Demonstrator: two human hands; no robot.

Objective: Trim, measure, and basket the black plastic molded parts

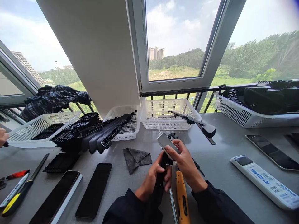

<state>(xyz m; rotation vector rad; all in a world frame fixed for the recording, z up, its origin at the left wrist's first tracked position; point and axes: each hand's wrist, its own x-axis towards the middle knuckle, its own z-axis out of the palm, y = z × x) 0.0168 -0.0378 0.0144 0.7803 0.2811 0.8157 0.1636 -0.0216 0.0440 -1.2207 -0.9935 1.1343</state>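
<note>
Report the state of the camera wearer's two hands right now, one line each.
Left hand: closed around a long black part.
Right hand: closed, holding a flat grey rectangular piece.

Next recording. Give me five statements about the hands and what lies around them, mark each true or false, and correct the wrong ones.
1. The left hand is holding the grey cloth. False: the left hand grips a long black part; the grey cloth lies on the bench.
2. The right hand holds a grey rectangular object. True.
3. A plaid garment is at the left, by the window. True.
4. The orange tool sits inside a white basket. False: the orange tool is between the two forearms.
5. A white marker lies beside a tool with a yellow-and-black handle. True.
</note>
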